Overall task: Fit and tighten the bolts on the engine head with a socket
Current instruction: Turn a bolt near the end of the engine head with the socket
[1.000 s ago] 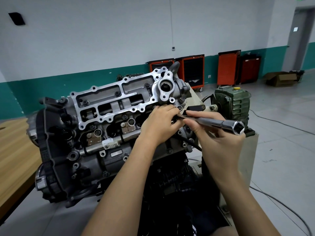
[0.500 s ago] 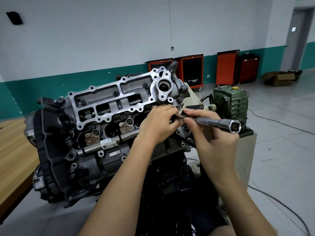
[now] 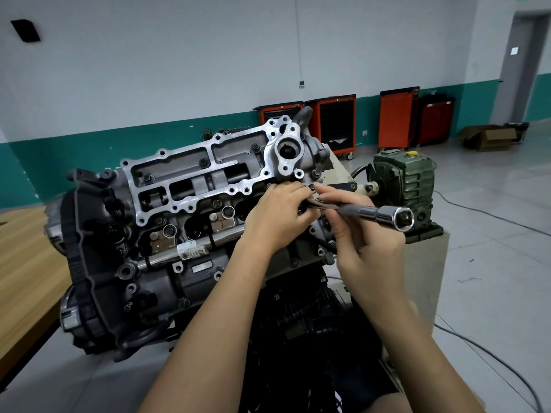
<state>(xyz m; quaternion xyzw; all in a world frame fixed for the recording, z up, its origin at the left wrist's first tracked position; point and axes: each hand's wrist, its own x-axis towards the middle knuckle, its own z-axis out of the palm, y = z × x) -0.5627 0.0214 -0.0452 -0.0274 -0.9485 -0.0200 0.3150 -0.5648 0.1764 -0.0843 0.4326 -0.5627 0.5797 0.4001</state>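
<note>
The engine head (image 3: pixel 190 186), silver on top and dark grey below, sits tilted on a stand, with several bolts seated in its frame. My left hand (image 3: pixel 277 216) is curled against its right end, fingertips pinching something small that I cannot make out. My right hand (image 3: pixel 363 234) grips a long chrome socket wrench (image 3: pixel 372 213) by its shaft. The square-drive end (image 3: pixel 403 219) points toward me and to the right. The far tip of the wrench is hidden between my two hands at the head's right edge.
A green gearbox (image 3: pixel 405 186) of the engine stand sits right behind my right hand. A wooden bench (image 3: pixel 24 263) lies to the left. Red tool cabinets (image 3: pixel 396 117) line the back wall, a cardboard box (image 3: pixel 489 137) lies far right, and a cable (image 3: pixel 492 362) crosses the floor.
Both hands stay at the head's right end. The wrench has dipped slightly, its drive end turned a little more toward me. The view has shifted a little.
</note>
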